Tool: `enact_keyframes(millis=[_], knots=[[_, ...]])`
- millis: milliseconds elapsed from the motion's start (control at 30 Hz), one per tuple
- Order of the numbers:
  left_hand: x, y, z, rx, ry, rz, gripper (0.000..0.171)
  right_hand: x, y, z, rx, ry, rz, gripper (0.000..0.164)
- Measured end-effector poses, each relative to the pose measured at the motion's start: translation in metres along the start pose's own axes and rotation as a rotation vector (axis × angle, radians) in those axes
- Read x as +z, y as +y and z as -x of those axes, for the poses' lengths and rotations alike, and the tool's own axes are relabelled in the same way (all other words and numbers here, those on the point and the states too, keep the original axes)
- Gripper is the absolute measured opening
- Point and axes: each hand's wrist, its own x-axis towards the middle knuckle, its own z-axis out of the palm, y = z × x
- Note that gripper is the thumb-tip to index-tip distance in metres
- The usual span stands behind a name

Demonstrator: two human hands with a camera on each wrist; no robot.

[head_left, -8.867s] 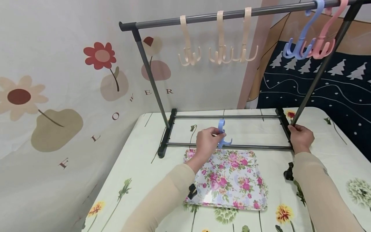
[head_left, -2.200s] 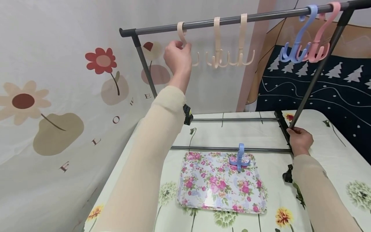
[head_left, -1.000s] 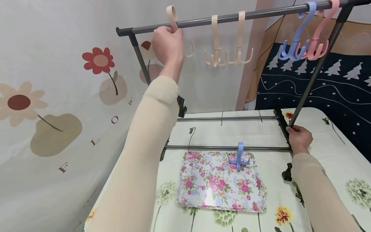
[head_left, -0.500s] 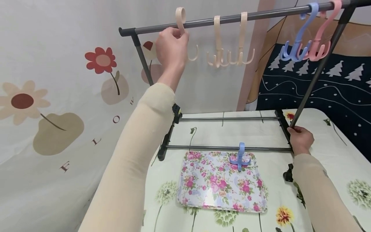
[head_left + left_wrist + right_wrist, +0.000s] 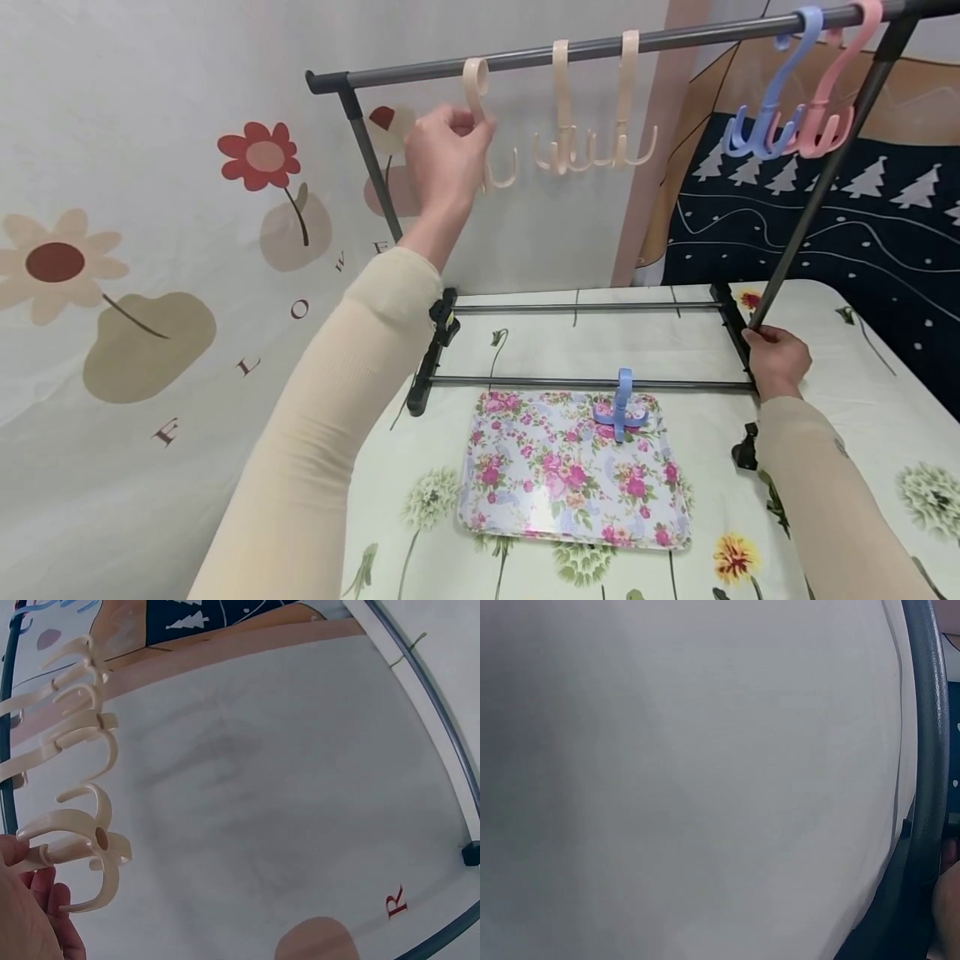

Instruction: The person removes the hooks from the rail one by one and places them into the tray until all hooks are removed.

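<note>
A dark grey metal garment rack (image 5: 585, 50) stands on a table covered with a pale cloth printed with flowers (image 5: 847, 433), its top rail crossing the upper part of the head view and its base bars lying flat on the cloth. In front of the base lies a rectangular tray with a pink rose pattern (image 5: 555, 500), and on its far right corner rests a small blue plastic multi-prong hook (image 5: 621, 408). On the rail hang two more cream plastic multi-prong hooks (image 5: 592, 125) side by side, and well apart to the right a blue hook and a pink hook (image 5: 795, 108) close together. The left hand (image 5: 444, 158) is raised to the rail's left part, its fingers curled round the stem of a cream plastic multi-prong hook (image 5: 480, 125) whose top loop sits just below the rail, in front of it; whether the loop touches the rail I cannot tell. The left wrist view shows its prongs (image 5: 90, 847) beside the fingers. The right hand (image 5: 776, 358) grips the foot of the rack's right upright. The risks, as I judge them: the looped top could snag on the rail and tug the light rack, or the thin stem could slip from the fingers and drop onto the tray.
</note>
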Motion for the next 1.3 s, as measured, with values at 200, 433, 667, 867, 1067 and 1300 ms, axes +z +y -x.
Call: enact_keyframes(millis=[200, 433, 667, 867, 1067, 1300], knots=[[0.003, -0.014, 0.011, 0.015, -0.033, 0.057, 0.021, -0.001, -0.001, 0.001, 0.017, -0.004, -0.004, 0.047], [0.010, -0.036, 0.025, 0.075, -0.092, 0.139, 0.021, -0.001, -0.005, 0.003, 0.013, -0.008, -0.004, 0.047], [0.018, -0.060, 0.040, 0.063, -0.179, 0.235, 0.021, 0.000, -0.006, 0.006, 0.003, -0.001, 0.006, 0.047], [0.025, -0.082, 0.056, 0.038, -0.223, 0.300, 0.021, -0.001, -0.002, 0.006, 0.015, -0.007, 0.012, 0.048], [0.030, -0.096, 0.065, 0.021, -0.262, 0.335, 0.019, -0.002, -0.002, 0.005, -0.015, 0.002, 0.012, 0.047], [0.034, -0.112, 0.076, -0.028, -0.351, 0.356, 0.017, -0.002, -0.003, 0.006, -0.012, 0.008, 0.008, 0.047]])
